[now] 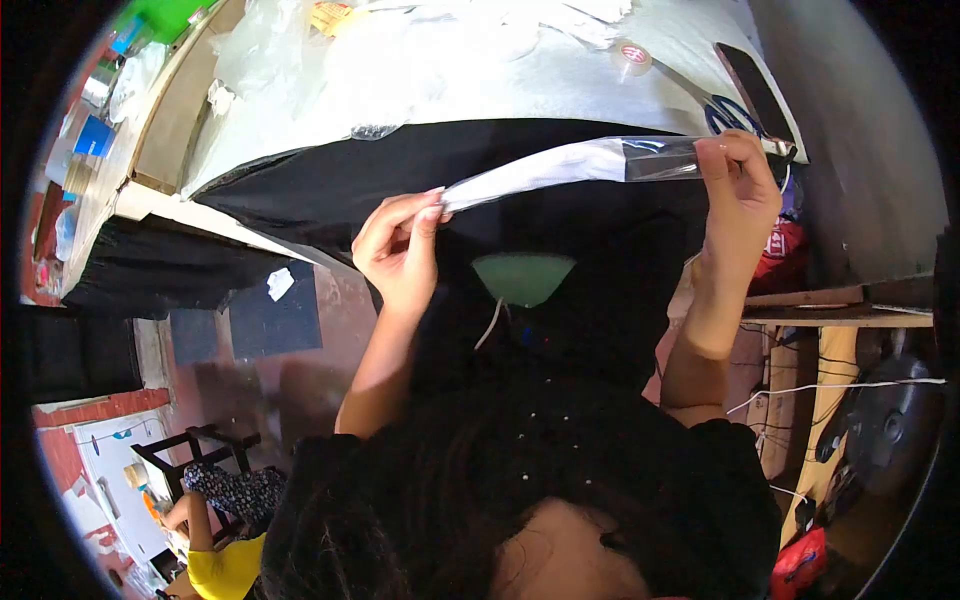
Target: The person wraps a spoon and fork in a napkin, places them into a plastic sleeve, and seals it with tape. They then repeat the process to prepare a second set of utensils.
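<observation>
Fig.: head-cam view, fisheye, looking down past the wearer's own dark hair and black garment at approx. 6 o'clock.

Left hand (402, 248), just left of centre: thumb and forefinger pressed together, pinching the left end of a flat clear plastic sleeve w/ white insert (560, 163); remaining fingers curled loosely behind.

Right hand (738, 195), approx. 2 o'clock: fingers folded over the sleeve's right, transparent end, thumb hidden behind it; grip reads as a pinch, though the contact itself is not visible.

The sleeve spans between the two hands, lifted clear of the table and rising slightly toward the right. Holding it by both ends keeps it taut and flat, presumably so the insert lies straight inside and the open end stays accessible.

Work table (560, 85), 12 o'clock: white sheet on top, black cloth (330, 185) draped over the near edge. Tape roll (633, 56) and blue-handled scissors (722, 108) lie near 1 o'clock, just beyond the right hand, i.e. within reach of it. A dark phone (757, 88) lies beside the scissors. Crumpled clear plastic bags (265, 45) sit at 11 o'clock, well apart from the hands.

Green cone-shaped object (523, 276), centre, below the sleeve: identity unclear.

Second person in yellow top (225, 568), 7 o'clock, seated low and well apart; not involved w/ the sleeve.
</observation>
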Demonstrator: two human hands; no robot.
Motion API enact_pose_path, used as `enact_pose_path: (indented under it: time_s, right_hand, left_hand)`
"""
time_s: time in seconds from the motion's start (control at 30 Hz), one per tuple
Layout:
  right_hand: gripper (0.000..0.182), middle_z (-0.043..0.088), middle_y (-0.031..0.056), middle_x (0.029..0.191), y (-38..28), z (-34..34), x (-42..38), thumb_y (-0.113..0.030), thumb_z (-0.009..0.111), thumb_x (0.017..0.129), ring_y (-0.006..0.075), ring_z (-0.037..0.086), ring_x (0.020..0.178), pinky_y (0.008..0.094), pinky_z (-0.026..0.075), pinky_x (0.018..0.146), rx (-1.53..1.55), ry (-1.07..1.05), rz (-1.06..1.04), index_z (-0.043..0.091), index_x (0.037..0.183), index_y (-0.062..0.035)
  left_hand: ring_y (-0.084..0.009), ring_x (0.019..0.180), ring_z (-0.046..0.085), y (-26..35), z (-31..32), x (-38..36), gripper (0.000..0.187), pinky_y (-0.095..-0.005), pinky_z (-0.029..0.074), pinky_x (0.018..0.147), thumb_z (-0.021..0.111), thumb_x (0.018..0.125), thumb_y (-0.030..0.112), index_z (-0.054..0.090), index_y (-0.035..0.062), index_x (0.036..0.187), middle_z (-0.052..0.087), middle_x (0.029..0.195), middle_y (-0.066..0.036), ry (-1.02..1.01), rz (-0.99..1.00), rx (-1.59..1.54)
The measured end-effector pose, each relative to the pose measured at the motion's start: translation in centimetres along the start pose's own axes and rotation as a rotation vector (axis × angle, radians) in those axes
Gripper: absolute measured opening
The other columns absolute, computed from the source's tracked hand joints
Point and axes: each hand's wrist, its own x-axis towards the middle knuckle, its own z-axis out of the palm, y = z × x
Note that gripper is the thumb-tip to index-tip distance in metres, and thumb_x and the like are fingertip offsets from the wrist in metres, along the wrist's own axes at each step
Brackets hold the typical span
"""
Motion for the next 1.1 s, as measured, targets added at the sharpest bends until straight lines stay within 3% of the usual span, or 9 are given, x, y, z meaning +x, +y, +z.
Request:
enact_pose_path:
  time_s: [0.07, 0.17, 0.37, 0.47, 0.57, 0.77, 1.1]
  right_hand:
    - [0.008, 0.057, -0.0012, 0.080, -0.3, 0.1, 0.0, -0.006, 0.070, 0.078, 0.0065, 0.045, 0.072, 0.0197, 0.034, 0.065, 0.044, 0.031, 0.060, 0.063, 0.079, -0.0021]
    - [0.010, 0.056, -0.0013, 0.079, -1.0, 0.4, -0.2, -0.008, 0.072, 0.076, 0.0083, 0.044, 0.073, 0.0208, 0.034, 0.067, 0.006, 0.030, 0.156, 0.064, 0.078, -0.0030]
    - [0.013, 0.057, 0.0006, 0.074, -1.4, 0.2, -0.1, -0.008, 0.076, 0.071, 0.0112, 0.044, 0.078, 0.0235, 0.034, 0.071, -0.384, 0.033, -0.200, 0.065, 0.078, -0.0037]
    - [0.014, 0.057, 0.0010, 0.073, -1.5, 0.2, 0.0, -0.005, 0.076, 0.070, 0.0099, 0.044, 0.074, 0.0222, 0.034, 0.070, -0.311, 0.048, -0.229, 0.065, 0.078, -0.0025]
    - [0.013, 0.057, 0.0006, 0.072, -2.2, 0.5, -0.3, -0.004, 0.076, 0.071, 0.0071, 0.044, 0.071, 0.0200, 0.034, 0.066, -0.034, 0.043, 0.041, 0.065, 0.077, -0.0019]
    - [0.010, 0.062, 0.0004, 0.072, -2.1, 0.7, -0.4, -0.002, 0.073, 0.074, 0.0034, 0.047, 0.064, 0.0177, 0.035, 0.062, 0.057, 0.057, 0.180, 0.063, 0.075, -0.0018]
    - [0.026, 0.067, 0.0034, 0.080, -2.3, 0.3, -0.3, -0.005, 0.075, 0.069, 0.0066, 0.052, 0.069, 0.0206, 0.038, 0.064, -0.163, -0.193, 0.111, 0.070, 0.095, -0.0048]
  left_hand:
    - [-0.0134, 0.069, 0.061, 0.0, 0.0, 0.0, 0.010, -0.0216, 0.049, 0.063, 0.060, 0.086, 0.003, 0.063, -0.0041, 0.092, 0.063, 0.083, -0.012, -0.008, 0.005, 0.007]
    - [-0.0132, 0.069, 0.062, 0.0, 0.1, 0.0, 0.008, -0.0212, 0.049, 0.063, 0.061, 0.085, 0.001, 0.064, -0.0043, 0.090, 0.064, 0.084, -0.012, 0.006, -0.015, -0.014]
    - [-0.0122, 0.068, 0.062, 0.1, 0.0, 0.1, 0.006, -0.0200, 0.049, 0.061, 0.062, 0.082, -0.003, 0.065, -0.0042, 0.087, 0.065, 0.083, -0.013, 0.023, -0.026, -0.008]
    - [-0.0123, 0.068, 0.062, 0.1, -0.1, 0.1, 0.006, -0.0201, 0.049, 0.061, 0.061, 0.083, -0.001, 0.064, -0.0039, 0.088, 0.064, 0.083, -0.012, 0.020, -0.019, 0.003]
    - [-0.0128, 0.067, 0.061, 0.2, -0.3, 0.1, 0.008, -0.0205, 0.047, 0.061, 0.061, 0.085, 0.002, 0.063, -0.0037, 0.090, 0.063, 0.083, -0.012, -0.002, 0.007, 0.045]
    - [-0.0128, 0.068, 0.062, 0.1, -0.3, 0.1, 0.006, -0.0199, 0.048, 0.061, 0.062, 0.083, -0.002, 0.065, -0.0038, 0.088, 0.064, 0.083, -0.013, 0.018, -0.006, 0.008]
    - [-0.0109, 0.067, 0.062, 0.0, -0.7, 0.3, 0.007, -0.0184, 0.048, 0.060, 0.064, 0.082, -0.001, 0.066, -0.0032, 0.088, 0.065, 0.083, -0.012, 0.028, -0.057, -0.008]
